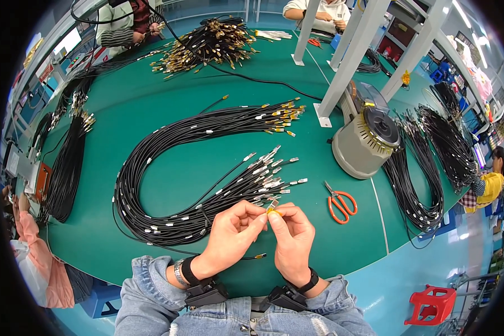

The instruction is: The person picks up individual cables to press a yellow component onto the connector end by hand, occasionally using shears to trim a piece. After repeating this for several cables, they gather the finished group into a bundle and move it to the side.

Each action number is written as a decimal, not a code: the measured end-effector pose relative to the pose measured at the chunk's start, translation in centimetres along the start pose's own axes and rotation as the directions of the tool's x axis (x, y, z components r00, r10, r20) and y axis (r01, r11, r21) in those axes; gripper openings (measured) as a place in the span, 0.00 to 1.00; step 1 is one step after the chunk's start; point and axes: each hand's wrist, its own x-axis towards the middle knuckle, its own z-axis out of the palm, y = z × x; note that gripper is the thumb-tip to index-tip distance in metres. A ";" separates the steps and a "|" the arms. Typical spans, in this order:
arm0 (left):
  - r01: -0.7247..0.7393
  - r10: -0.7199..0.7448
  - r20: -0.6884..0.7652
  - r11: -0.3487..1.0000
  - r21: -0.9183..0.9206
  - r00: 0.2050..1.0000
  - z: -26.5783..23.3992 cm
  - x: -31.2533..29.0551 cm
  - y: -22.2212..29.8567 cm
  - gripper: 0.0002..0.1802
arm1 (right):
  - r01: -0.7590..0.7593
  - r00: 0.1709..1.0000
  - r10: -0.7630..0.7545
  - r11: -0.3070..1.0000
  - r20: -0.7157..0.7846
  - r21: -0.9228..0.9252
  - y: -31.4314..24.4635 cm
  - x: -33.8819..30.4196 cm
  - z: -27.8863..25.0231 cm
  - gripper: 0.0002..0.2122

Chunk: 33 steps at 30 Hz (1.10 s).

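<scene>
My left hand [235,229] and my right hand [291,232] meet over the near part of the green table, thumbs and fingertips pinched together. Between them is a small metal cable connector [273,204] with a bit of yellow tape on it. Just beyond my fingers lie the silver-tipped ends [269,173] of a thick bundle of black cables [130,173]. The bundle curves in a U to the left, and its far ends [285,115] carry yellow tape. One loose taped cable end [260,256] rests below my left hand.
Orange-handled cutters [341,206] lie to my right, near a round grey tape dispenser [355,147]. Metal posts [350,61] rise behind it. More cable bundles lie right [431,196], left [67,173] and far [210,45]. Two people work across the table. A red stool [431,304] stands lower right.
</scene>
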 end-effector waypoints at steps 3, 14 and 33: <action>-0.008 0.008 0.000 1.000 0.003 1.000 0.0 0.1 0.0 0.06 | -0.001 1.000 0.001 1.000 0.000 0.006 -0.1 0.1 0.1 0.02; -0.032 0.032 -0.017 0.999 0.008 0.999 0.2 -0.3 -0.3 0.06 | -0.012 1.000 0.012 0.999 0.002 0.033 -0.2 -0.1 0.1 0.01; 0.076 -0.075 0.009 0.994 -0.084 0.997 -0.4 0.1 0.4 0.09 | -0.020 0.994 0.042 0.977 0.096 -0.213 -1.1 -0.6 -1.1 0.05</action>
